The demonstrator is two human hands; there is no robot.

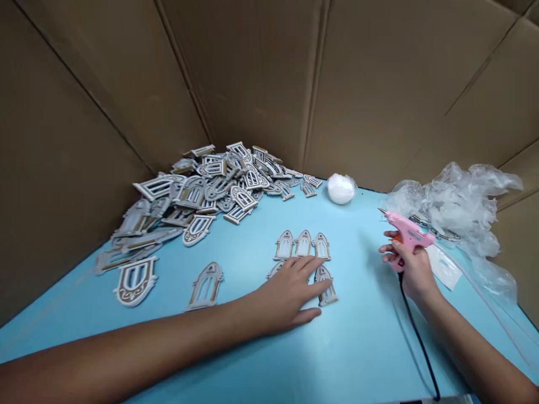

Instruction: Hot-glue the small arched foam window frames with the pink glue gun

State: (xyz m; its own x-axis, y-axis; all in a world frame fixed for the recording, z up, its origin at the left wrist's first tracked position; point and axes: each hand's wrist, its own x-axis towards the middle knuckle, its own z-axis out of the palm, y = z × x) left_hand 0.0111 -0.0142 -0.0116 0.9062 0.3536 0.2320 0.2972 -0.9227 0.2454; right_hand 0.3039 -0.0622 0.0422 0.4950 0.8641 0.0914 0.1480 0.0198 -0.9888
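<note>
My right hand (pixel 410 266) is wrapped round a pink hot glue gun (pixel 406 229), its nozzle pointing up and left above the table. Palm down, my left hand (pixel 295 289) lies with fingers stretched over a small group of arched window-shaped pieces. Three of these, with a middle arched piece (pixel 304 244), stand in a row just beyond the fingertips. Another arched piece (pixel 325 285) shows by the left index finger, and others under the hand are partly hidden. One larger arched piece (pixel 206 285) lies left of the group, behind my left forearm.
A heap of arched window pieces (pixel 210 185) fills the back left of the blue table (pixel 357 348). A white round bundle (pixel 341 189) sits at the back. Crumpled clear plastic (pixel 463 202) lies at right. Cardboard walls (pixel 261 73) enclose the table; the glue gun's black cord (pixel 415 331) runs to the front edge.
</note>
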